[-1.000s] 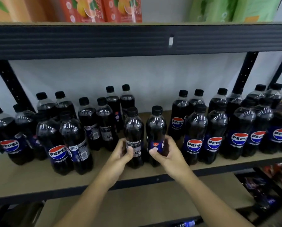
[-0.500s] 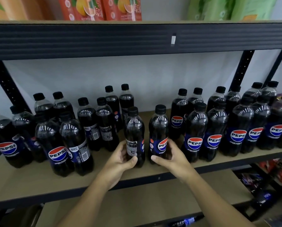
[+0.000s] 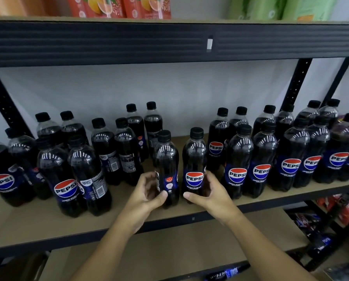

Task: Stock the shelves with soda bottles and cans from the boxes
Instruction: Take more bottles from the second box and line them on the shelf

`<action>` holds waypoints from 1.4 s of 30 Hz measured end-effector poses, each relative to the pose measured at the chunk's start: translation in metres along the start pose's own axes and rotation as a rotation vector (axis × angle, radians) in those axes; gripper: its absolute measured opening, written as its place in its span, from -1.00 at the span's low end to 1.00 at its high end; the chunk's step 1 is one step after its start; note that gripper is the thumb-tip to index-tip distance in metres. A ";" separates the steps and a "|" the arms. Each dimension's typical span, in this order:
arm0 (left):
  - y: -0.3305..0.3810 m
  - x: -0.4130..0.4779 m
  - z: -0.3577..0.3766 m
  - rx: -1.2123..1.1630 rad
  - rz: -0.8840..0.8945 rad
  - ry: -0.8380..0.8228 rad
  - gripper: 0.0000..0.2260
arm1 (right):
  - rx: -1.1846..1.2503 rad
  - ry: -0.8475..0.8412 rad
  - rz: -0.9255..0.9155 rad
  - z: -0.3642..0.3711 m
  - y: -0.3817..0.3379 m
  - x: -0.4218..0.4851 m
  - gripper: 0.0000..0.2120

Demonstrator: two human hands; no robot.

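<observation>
1. On the middle shelf [image 3: 27, 224], near its front edge, two soda bottles stand upright side by side with a narrow gap between them.
2. Left bottle [image 3: 166, 157]: black cap, dark cola, label turned so only small round marks face forward.
3. Right bottle [image 3: 195, 155]: same kind, Pepsi logo facing the camera.
4. Left grip [image 3: 147, 191]: clamped on the left bottle at label height, fingers curled round its left side, thumb across the lower front.
5. Right grip [image 3: 210, 193]: clamped on the right bottle, thumb on its lower front, fingers wrapped round its right side.
6. Left cluster of bottles [image 3: 68, 169]: upright, labels at mixed angles, some showing barcodes.
7. Right cluster of bottles [image 3: 271, 159]: upright in rows running to the shelf's right end, logos mostly forward.
8. Back pair of bottles [image 3: 141, 126]: upright near the wall, behind the left bottle.
9. Upper shelf beam [image 3: 108, 41]: black; orange juice cartons [image 3: 119, 7] and green packs [image 3: 271, 7] stand above it.
10. Lower shelf [image 3: 190, 250]: bare board showing below both forearms.
</observation>
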State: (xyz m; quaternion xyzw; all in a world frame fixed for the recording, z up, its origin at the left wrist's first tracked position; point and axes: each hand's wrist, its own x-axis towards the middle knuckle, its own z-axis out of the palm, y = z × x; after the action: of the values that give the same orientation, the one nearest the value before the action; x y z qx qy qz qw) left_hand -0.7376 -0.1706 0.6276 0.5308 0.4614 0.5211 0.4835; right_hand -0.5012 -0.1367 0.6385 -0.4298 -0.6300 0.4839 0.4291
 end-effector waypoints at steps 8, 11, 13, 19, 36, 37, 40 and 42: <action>0.003 -0.005 0.003 0.082 0.030 -0.016 -0.46 | 0.065 -0.038 0.008 -0.007 0.005 0.000 -0.35; 0.006 -0.005 0.003 0.110 0.033 -0.016 -0.38 | 0.051 -0.020 -0.006 -0.005 0.007 0.002 -0.32; 0.005 -0.004 0.007 0.211 0.045 0.015 -0.39 | 0.044 -0.013 -0.013 -0.005 0.008 0.002 -0.30; 0.005 -0.006 -0.001 0.118 0.016 -0.051 -0.42 | 0.039 0.029 -0.013 -0.003 0.012 -0.001 -0.31; 0.009 -0.012 0.007 0.339 0.052 -0.055 -0.36 | -0.147 0.029 -0.004 -0.005 0.009 -0.024 -0.29; 0.009 -0.012 0.008 0.336 0.054 -0.049 -0.38 | -0.148 0.060 -0.013 -0.004 0.010 -0.024 -0.28; 0.010 -0.012 0.011 0.337 0.063 -0.028 -0.38 | -0.157 0.103 -0.026 -0.003 0.013 -0.024 -0.31; 0.010 -0.012 0.011 0.342 0.069 -0.031 -0.36 | -0.160 0.079 -0.022 -0.004 0.015 -0.024 -0.37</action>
State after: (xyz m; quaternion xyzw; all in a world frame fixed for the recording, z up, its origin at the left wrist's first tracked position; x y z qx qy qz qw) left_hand -0.7269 -0.1839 0.6361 0.6286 0.5174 0.4431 0.3752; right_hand -0.4890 -0.1565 0.6214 -0.4744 -0.6541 0.4099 0.4232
